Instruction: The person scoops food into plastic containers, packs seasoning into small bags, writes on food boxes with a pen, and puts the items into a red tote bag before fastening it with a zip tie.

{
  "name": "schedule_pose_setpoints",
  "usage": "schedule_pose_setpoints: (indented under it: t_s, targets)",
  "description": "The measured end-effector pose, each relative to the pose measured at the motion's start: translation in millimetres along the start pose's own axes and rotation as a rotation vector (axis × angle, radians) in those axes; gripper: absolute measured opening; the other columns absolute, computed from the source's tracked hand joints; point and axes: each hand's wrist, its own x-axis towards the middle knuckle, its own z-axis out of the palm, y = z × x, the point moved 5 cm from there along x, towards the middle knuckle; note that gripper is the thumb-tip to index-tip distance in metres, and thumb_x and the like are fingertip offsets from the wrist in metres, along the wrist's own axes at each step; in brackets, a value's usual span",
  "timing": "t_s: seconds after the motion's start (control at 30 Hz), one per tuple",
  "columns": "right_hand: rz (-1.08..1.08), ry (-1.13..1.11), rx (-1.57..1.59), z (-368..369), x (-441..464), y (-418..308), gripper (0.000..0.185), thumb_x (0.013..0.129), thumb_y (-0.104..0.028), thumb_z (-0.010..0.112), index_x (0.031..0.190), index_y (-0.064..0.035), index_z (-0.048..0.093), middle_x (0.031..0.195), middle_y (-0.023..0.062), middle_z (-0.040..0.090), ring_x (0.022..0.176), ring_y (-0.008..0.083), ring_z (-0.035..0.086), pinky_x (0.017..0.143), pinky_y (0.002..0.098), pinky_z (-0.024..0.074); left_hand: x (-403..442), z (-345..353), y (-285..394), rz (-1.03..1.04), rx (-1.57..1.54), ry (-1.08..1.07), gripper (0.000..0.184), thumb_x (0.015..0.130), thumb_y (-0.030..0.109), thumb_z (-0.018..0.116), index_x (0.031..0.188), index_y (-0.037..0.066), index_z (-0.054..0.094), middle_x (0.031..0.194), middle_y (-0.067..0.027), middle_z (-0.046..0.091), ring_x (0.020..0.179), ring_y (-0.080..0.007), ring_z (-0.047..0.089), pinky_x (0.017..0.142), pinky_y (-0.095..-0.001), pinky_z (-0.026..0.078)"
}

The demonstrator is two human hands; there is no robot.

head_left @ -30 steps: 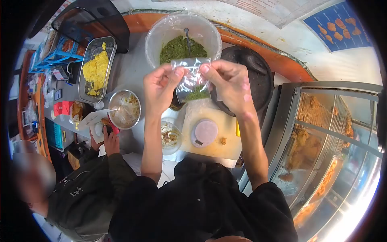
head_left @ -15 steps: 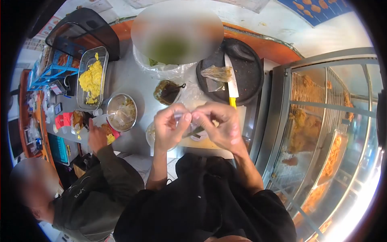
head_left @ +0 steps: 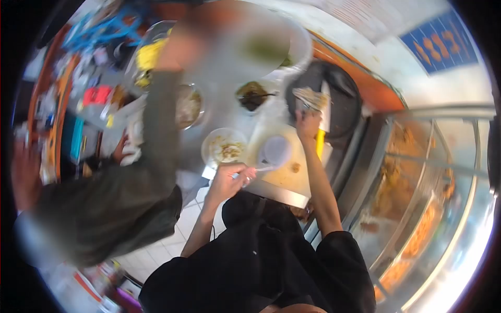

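My left hand (head_left: 229,180) is closed around a thin, whitish translucent strip above the front edge of the cutting board (head_left: 284,182). That strip reaches toward a round, pale-lilac translucent thing (head_left: 276,149) on the board; its kind is blurred. Farther right, my right hand (head_left: 309,123) pinches at a crumpled clear plastic bag (head_left: 312,98) on a round black board (head_left: 342,115). Just beside that hand lies a knife with a yellow handle (head_left: 320,144). A white bowl with food scraps (head_left: 225,147) stands left of the cutting board.
A co-worker's dark sleeve (head_left: 163,130) stretches across the left side. Behind my hands stands a dark sauce container (head_left: 253,96). A metal bowl (head_left: 189,107) and yellow food (head_left: 150,55) are at left. A glass display case (head_left: 412,172) with fried food borders the right.
My hands have parted: the right went up and right to the plastic bag, the left lower. The bowl and lilac thing are now uncovered. The co-worker's arm swung forward across the counter.
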Motion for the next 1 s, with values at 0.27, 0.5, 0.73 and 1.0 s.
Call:
schedule_pose_setpoints:
  t_s: [0.27, 0.5, 0.73, 1.0]
  targets:
    - [-0.261, 0.262, 0.644, -42, -51, -13, 0.016, 0.099, -0.015, 0.05, 0.092, -0.001, 0.052, 0.088, 0.014, 0.055, 0.082, 0.0284, 0.053, 0.075, 0.042, 0.0446, -184, -10, -25, 0.001, 0.173, 0.128, 0.046, 0.087, 0.024, 0.075, 0.06, 0.001, 0.045, 0.052, -0.0037, 0.038, 0.055, -0.0088, 0.032, 0.048, -0.0299, 0.03]
    - [0.096, -0.759, 1.211, -221, -260, -199, 0.011, 0.098, -0.011, 0.054, 0.088, -0.0091, 0.051, 0.08, -0.0013, 0.048, 0.071, 0.008, 0.046, 0.062, 0.0244, 0.0403, -358, -35, -73, -0.165, 0.22, 0.336, 0.026, 0.098, 0.023, 0.059, 0.084, 0.0, 0.062, 0.064, -0.0074, 0.056, 0.062, -0.01, 0.056, 0.059, -0.0313, 0.045]
    - [-0.34, -1.009, 1.173, -278, -462, -379, 0.014, 0.087, 0.001, 0.067, 0.101, -0.0003, 0.063, 0.08, 0.0068, 0.062, 0.069, 0.0116, 0.058, 0.064, 0.0253, 0.0476, -473, -119, -114, -0.02, -0.453, 0.525, 0.024, 0.103, 0.02, 0.048, 0.105, 0.001, 0.062, 0.09, -0.0019, 0.064, 0.081, -0.0101, 0.059, 0.073, -0.0254, 0.048]
    - [-0.996, -0.927, 1.107, -277, -576, -607, 0.025, 0.077, -0.001, 0.076, 0.1, -0.0006, 0.065, 0.081, 0.0073, 0.061, 0.084, 0.0203, 0.059, 0.074, 0.0316, 0.0472, -626, -300, -149, -0.235, -0.347, 0.877, 0.03, 0.104, 0.026, 0.046, 0.105, 0.0, 0.062, 0.088, -0.0006, 0.062, 0.083, -0.0064, 0.056, 0.075, -0.0246, 0.045]
